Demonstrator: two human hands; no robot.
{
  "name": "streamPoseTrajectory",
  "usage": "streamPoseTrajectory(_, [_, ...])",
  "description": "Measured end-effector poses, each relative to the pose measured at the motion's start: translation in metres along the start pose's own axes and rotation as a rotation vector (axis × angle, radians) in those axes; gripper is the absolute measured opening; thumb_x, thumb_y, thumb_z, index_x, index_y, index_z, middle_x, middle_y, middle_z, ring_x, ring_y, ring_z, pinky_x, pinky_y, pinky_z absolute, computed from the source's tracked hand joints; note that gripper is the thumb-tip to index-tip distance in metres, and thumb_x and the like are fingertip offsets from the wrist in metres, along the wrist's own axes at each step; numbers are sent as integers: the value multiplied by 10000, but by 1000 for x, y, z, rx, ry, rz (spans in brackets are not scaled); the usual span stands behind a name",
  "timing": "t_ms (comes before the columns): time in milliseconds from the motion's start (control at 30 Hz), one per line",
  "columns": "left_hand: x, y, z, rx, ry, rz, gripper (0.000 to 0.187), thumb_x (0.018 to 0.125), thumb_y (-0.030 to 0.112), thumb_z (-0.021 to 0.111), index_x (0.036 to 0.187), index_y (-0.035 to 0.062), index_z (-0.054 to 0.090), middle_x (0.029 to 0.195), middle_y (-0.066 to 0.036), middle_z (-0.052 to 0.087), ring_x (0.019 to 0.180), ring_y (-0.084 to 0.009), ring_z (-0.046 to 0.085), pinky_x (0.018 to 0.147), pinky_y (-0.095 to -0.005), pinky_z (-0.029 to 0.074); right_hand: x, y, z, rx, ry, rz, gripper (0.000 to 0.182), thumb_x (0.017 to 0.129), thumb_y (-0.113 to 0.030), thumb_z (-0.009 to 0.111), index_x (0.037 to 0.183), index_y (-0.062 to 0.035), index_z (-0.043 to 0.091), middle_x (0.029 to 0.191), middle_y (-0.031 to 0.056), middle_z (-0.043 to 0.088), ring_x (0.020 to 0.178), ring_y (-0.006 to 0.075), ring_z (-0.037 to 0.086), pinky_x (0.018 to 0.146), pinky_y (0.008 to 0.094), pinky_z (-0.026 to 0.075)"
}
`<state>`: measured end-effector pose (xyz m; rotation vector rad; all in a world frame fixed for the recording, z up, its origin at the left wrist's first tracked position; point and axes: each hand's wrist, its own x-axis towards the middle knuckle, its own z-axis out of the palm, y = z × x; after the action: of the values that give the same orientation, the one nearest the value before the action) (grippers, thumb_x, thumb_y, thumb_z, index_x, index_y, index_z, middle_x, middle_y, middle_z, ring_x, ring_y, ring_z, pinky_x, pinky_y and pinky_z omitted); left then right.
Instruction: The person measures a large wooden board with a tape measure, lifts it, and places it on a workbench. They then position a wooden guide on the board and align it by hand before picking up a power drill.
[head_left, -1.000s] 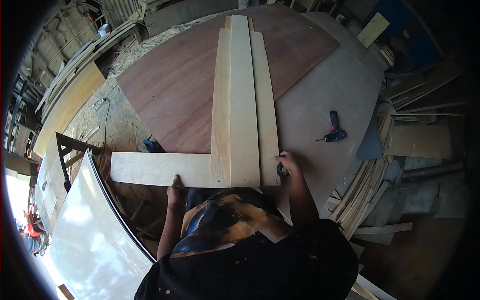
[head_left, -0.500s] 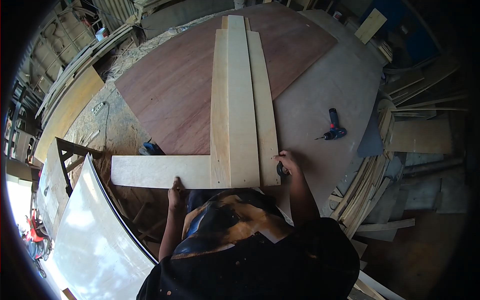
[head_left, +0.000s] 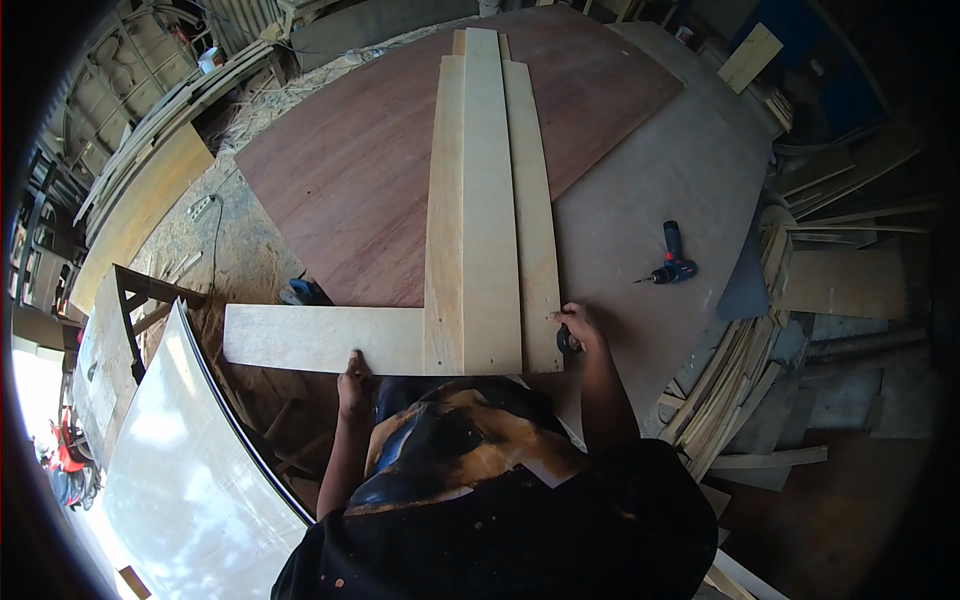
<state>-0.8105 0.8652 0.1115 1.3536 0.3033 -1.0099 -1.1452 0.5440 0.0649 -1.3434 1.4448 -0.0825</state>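
My left hand (head_left: pixel 354 388) grips the near edge of a pale plywood strip (head_left: pixel 300 338) lying crosswise, its thumb on top. That strip meets several long plywood boards (head_left: pixel 490 220), which run away from me and partly overlap; small dark marks show at their near ends. At the right board's near corner, my right hand (head_left: pixel 582 328) is curled round a small black rounded object (head_left: pixel 566 340), largely hidden by the fingers. Its index finger and thumb reach to the board's edge.
A cordless drill (head_left: pixel 672 258) lies on the grey-brown sheet to the right. Below the boards is a reddish plywood sheet (head_left: pixel 340 190). A blue tool (head_left: pixel 305 292) is behind the strip. Offcuts (head_left: pixel 735 390) are piled right; a shiny sheet (head_left: pixel 210 450) leans at left.
The strip's left end has risen slightly in view, and the whole scene has shifted a little to the right. Both hands keep their places on the boards.
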Motion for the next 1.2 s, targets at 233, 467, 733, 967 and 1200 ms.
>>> streamPoseTrajectory(233, [11, -8, -9, -31, -33, 18, 315, 901, 417, 559, 923, 103, 571, 742, -18, 541, 631, -137, 540, 600, -295, 458, 2, 3, 1, 6, 1, -30, 377, 720, -281, 743, 924, 4, 603, 820, 85, 594, 744, 187, 531, 667, 356, 433])
streamPoseTrajectory(467, [17, -10, -10, -34, -2, 33, 291, 923, 403, 523, 871, 120, 565, 666, 12, 491, 573, -119, 492, 567, -280, 422, 3, 3, 0, 2, -21, -14, 383, 735, -288, 733, 941, 9, 605, 827, 85, 600, 760, 180, 533, 702, 334, 429])
streamPoseTrajectory(733, [9, -7, -6, -14, -10, 19, 267, 932, 398, 507, 877, 145, 571, 668, 27, 477, 562, -103, 460, 538, -261, 393, 6, 7, 1, 22, -8, -41, 367, 743, -285, 724, 936, 6, 611, 849, 91, 609, 795, 182, 538, 734, 343, 426])
streamPoseTrajectory(967, [38, -23, -33, -35, -95, 4, 307, 934, 405, 500, 1004, 120, 593, 810, -1, 562, 632, -119, 515, 563, -271, 423, 6, 7, 0, 11, -16, -42, 367, 751, -293, 723, 941, -2, 606, 848, 95, 606, 785, 182, 540, 713, 349, 434])
streamPoseTrajectory(1200, [33, -22, -32, -16, -121, 18, 376, 932, 414, 495, 1097, 86, 576, 950, -51, 605, 802, -173, 595, 699, -311, 480, 2, 1, -3, 43, -55, 34, 391, 760, -304, 719, 976, 0, 604, 845, 94, 596, 749, 178, 532, 652, 355, 441])
